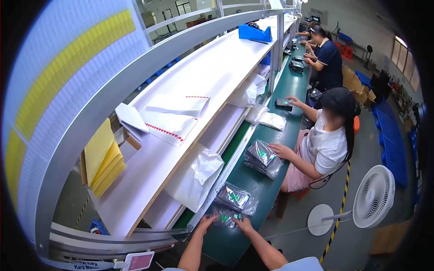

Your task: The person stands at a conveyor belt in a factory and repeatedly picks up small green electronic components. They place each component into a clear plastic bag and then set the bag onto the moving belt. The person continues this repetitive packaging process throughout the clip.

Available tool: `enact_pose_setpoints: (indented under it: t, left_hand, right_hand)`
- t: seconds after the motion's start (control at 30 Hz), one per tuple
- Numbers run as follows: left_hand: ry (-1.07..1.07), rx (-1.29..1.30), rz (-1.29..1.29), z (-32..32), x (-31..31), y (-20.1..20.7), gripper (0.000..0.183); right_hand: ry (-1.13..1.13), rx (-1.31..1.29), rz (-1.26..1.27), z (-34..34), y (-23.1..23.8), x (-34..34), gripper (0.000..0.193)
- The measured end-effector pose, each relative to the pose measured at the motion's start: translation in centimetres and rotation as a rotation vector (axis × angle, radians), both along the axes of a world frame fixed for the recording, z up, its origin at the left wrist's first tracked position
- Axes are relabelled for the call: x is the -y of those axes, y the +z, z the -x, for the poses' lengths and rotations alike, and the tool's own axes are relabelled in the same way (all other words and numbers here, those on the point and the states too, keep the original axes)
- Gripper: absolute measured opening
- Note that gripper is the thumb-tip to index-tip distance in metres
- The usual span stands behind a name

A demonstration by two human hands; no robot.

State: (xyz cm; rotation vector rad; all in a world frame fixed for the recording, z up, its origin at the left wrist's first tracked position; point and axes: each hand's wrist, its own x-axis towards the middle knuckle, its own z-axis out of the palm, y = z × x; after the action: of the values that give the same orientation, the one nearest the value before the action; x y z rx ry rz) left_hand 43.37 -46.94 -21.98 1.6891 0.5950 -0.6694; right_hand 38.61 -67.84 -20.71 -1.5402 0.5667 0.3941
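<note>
A long green table runs beside a white 2-level shelf unit. Black-and-yellow striped tape crosses the grey floor, where 1 white pedestal fan stands. Pale walls close the far end; tan-paned windows at right have a bright upper edge.
</note>
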Motion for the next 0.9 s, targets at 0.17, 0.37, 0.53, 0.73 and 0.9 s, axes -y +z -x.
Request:
enact_pose_setpoints:
  t: [0.17,0.37,0.53,0.73,0.9]
  left_hand:
    - [0.236,-0.294,0.371,7.2,0.2,-0.2,0.053]
    - [0.477,-0.279,0.796,20.7,-1.3,1.2,0.033]
    - [0.696,-0.126,0.980,12.8,-0.6,8.0,0.029]
    - [1.091,-0.042,0.976,27.5,-4.0,10.1,0.032]
    - [1.200,0.292,1.088,32.7,-6.9,11.6,0.034]
  right_hand:
    - [0.424,0.079,-0.057,2.8,-0.9,3.0,0.049]
    - [0.727,-0.177,-0.274,5.1,3.8,4.4,0.049]
    - [0.596,-0.175,-0.510,6.5,1.9,3.7,0.027]
    - [0.069,-0.023,-0.798,5.7,3.5,0.1,0.008]
    - [0.534,-0.193,-0.738,12.5,9.0,-9.8,0.047]
